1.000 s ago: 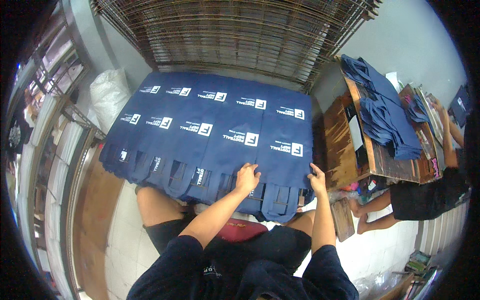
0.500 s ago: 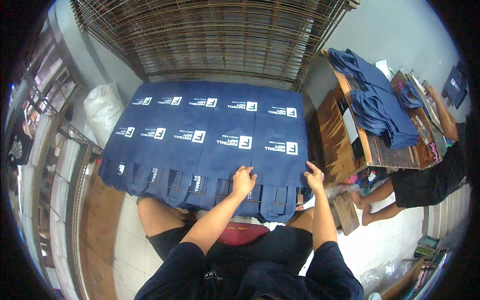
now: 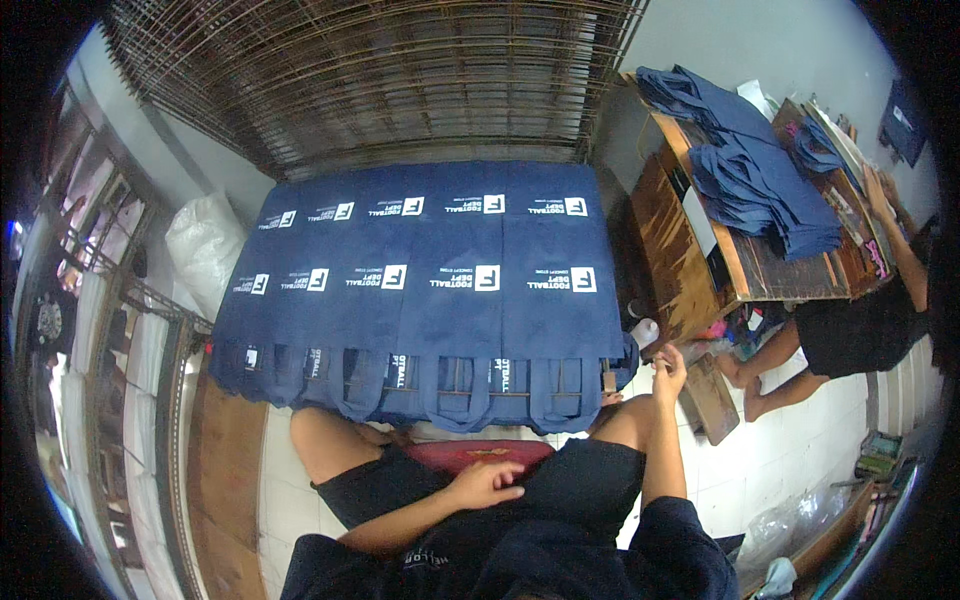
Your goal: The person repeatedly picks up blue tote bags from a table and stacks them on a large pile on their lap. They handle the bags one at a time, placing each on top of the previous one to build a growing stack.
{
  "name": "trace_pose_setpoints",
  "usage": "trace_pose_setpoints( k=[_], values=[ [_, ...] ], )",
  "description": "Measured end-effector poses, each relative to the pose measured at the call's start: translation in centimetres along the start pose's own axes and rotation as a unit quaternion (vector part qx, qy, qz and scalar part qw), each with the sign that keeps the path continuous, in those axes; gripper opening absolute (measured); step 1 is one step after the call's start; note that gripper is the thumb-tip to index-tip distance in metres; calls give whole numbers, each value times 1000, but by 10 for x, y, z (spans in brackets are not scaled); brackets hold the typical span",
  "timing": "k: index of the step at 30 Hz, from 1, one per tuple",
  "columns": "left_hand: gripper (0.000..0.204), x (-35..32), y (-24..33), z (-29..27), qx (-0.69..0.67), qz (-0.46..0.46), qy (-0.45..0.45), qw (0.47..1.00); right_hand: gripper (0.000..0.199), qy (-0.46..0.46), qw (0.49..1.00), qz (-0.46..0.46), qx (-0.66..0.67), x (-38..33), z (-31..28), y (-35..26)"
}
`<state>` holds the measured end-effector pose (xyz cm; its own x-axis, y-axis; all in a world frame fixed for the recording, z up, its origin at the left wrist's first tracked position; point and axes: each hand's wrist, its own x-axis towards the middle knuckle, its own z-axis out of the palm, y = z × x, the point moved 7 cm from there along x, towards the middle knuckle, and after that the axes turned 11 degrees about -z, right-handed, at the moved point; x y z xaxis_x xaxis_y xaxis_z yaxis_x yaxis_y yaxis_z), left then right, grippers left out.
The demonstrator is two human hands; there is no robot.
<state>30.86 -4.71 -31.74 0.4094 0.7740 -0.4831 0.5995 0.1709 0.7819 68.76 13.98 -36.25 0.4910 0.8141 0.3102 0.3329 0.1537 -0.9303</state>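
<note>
Several navy-blue tote bags (image 3: 450, 240) with white printing lie flat, edge to edge, in front of me. Their strap handles (image 3: 460, 400) loop out along the near side, over the thin bars of a wire rack (image 3: 460, 392). Above my lap, my left hand (image 3: 487, 485) is open, its fingers loosely bent and holding nothing. My right hand (image 3: 668, 375) is raised just off the near right corner of the bags, not touching them. Its fingers are half curled and apart, with nothing visible in them.
Wire racks (image 3: 400, 80) tilt up behind the bags. At the right, a wooden table (image 3: 690, 270) carries piles of navy bags (image 3: 760, 180), with another person's arm (image 3: 890, 215) beside it. A wooden stool (image 3: 708, 400) stands below. At the left are a white sack (image 3: 205, 245) and shelving (image 3: 150, 400).
Both hands have come off the bags' near edge. My left hand has drawn back over my lap; my right hand has shifted right and slightly nearer. The view has shifted a little.
</note>
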Motion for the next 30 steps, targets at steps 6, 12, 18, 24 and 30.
trace_pose_setpoints(
  k=[6, 12, 18, 24, 30],
  values=[
    [46, 26, -62, 10, 74, -107, -48, 990, 16, 4, 994, -107, 35, 12, -10, -120],
    [40, 30, -76, 14, 65, -80, -12, 995, 17, 97, 956, -245, 127, 70, -42, -258],
    [43, 30, -71, 14, 76, -119, -6, 990, 42, 184, 936, -194, 231, 204, -101, -286],
    [45, 32, -84, 18, 85, -132, -2, 988, 90, 186, 888, -71, 415, 301, -121, -247],
    [43, 25, -72, 16, 101, -144, 0, 984, 101, 214, 825, -27, 522, 340, -113, -225]
  ],
)
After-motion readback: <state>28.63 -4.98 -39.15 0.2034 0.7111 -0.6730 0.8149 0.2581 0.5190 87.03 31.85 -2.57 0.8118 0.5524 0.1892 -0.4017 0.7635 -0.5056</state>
